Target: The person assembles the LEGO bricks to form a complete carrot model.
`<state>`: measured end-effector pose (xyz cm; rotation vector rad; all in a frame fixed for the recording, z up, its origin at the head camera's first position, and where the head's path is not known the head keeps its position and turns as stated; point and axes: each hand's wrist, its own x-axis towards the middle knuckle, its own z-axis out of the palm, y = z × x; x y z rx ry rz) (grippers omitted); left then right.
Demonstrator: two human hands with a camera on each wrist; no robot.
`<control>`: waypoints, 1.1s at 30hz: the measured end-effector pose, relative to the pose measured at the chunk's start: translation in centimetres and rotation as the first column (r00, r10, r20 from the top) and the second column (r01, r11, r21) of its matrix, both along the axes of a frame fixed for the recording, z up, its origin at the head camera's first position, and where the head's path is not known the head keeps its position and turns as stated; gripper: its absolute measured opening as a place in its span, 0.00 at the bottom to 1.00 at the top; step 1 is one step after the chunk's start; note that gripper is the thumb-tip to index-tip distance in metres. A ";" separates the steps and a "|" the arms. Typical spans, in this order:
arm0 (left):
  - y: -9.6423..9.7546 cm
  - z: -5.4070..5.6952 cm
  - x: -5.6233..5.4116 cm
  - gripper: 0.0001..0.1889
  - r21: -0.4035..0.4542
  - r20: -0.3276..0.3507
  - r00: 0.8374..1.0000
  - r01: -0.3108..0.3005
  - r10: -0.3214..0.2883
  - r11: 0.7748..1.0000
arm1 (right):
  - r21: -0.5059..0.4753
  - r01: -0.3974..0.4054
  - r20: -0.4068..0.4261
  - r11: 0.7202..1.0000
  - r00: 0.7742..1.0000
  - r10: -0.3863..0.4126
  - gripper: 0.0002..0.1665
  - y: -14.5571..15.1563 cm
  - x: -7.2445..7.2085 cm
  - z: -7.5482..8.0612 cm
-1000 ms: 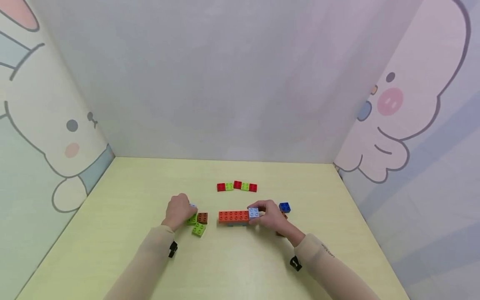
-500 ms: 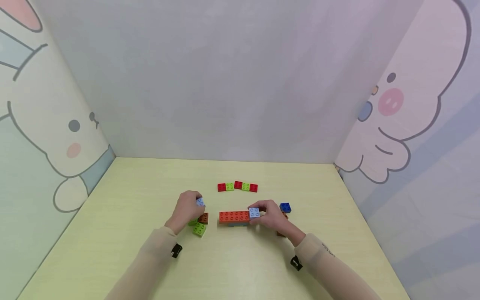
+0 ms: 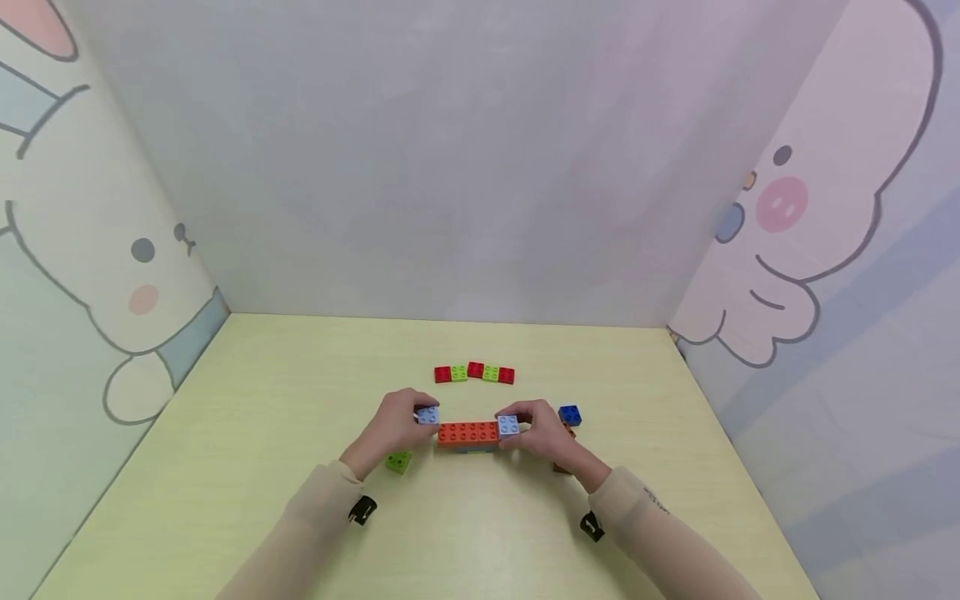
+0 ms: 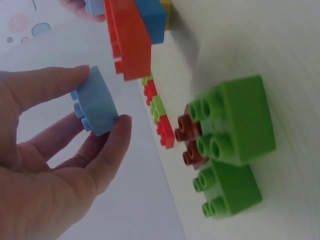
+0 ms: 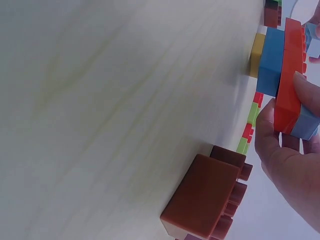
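My left hand [image 3: 396, 427] pinches a light blue toy brick [image 3: 428, 415] between thumb and fingers. It hovers just above the left end of a long red layer [image 3: 467, 433]. Under that red layer, the right wrist view shows a blue brick [image 5: 271, 62] and a yellow brick [image 5: 256, 54] at the bottom. At the stack's right end my right hand [image 3: 542, 428] grips a second light blue brick [image 3: 507, 426], which sits on the red; its fingers also touch the red end. Studs on the held left brick face up; a gap separates it from the red.
Green bricks [image 4: 245, 120] and a brown brick [image 4: 190, 137] lie left of the stack, partly under my left hand. On the right are brown bricks [image 5: 202, 195] and a dark blue brick [image 3: 570, 415]. A row of red and lime bricks [image 3: 476, 370] lies farther back.
My left hand has lifted the light blue brick from beside the green bricks and carried it right to the red layer's left end. My right hand has stayed in place.
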<state>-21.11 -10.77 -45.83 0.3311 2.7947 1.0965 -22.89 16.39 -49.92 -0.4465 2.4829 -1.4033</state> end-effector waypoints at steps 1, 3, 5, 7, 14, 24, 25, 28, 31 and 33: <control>0.1 -0.1 0.0 0.19 0.002 -0.001 1.000 0.012 -0.012 1.000 | -0.001 -0.001 0.001 1.000 1.000 0.001 0.24 0.0 0.0 0.0; 0.4 -0.4 0.1 0.19 0.007 -0.005 0.999 0.032 -0.032 0.999 | -0.001 -0.003 0.001 1.000 1.000 0.003 0.24 0.0 0.0 0.0; 0.7 -0.6 0.2 0.20 0.015 -0.011 0.999 0.049 -0.048 0.999 | 0.000 -0.001 0.005 1.000 1.000 0.001 0.24 -0.1 0.1 0.0; 0.9 -0.8 0.3 0.20 0.014 -0.012 0.998 0.060 -0.059 0.998 | 0.004 -0.001 0.007 1.000 1.000 0.001 0.24 -0.1 0.1 0.0; 1.5 -0.9 0.6 0.20 0.022 -0.021 0.997 0.081 -0.081 0.996 | 0.017 0.003 0.013 1.000 1.000 -0.003 0.25 -0.2 0.0 0.0; 1.9 -1.0 0.8 0.22 0.057 -0.027 0.995 0.095 -0.093 0.994 | 0.020 0.006 0.013 1.000 1.000 -0.007 0.25 -0.3 0.0 0.3; 1.9 -1.1 0.8 0.21 0.060 -0.027 0.995 0.093 -0.091 0.994 | 0.020 0.007 0.012 1.000 1.000 -0.007 0.25 -0.2 0.0 0.3; 1.9 -1.3 0.7 0.21 0.070 -0.026 0.996 0.085 -0.084 0.994 | 0.020 0.006 0.014 1.000 1.000 -0.007 0.25 -0.1 0.0 0.2; 1.9 -1.7 0.7 0.20 0.105 -0.007 0.998 0.065 -0.064 0.992 | 0.018 0.002 0.012 1.000 1.000 -0.002 0.25 0.0 -0.1 0.1; 1.9 -2.1 0.6 0.19 0.133 0.011 0.999 0.039 -0.041 0.990 | 0.016 0.000 0.010 1.000 1.000 0.000 0.25 -0.1 -0.1 0.1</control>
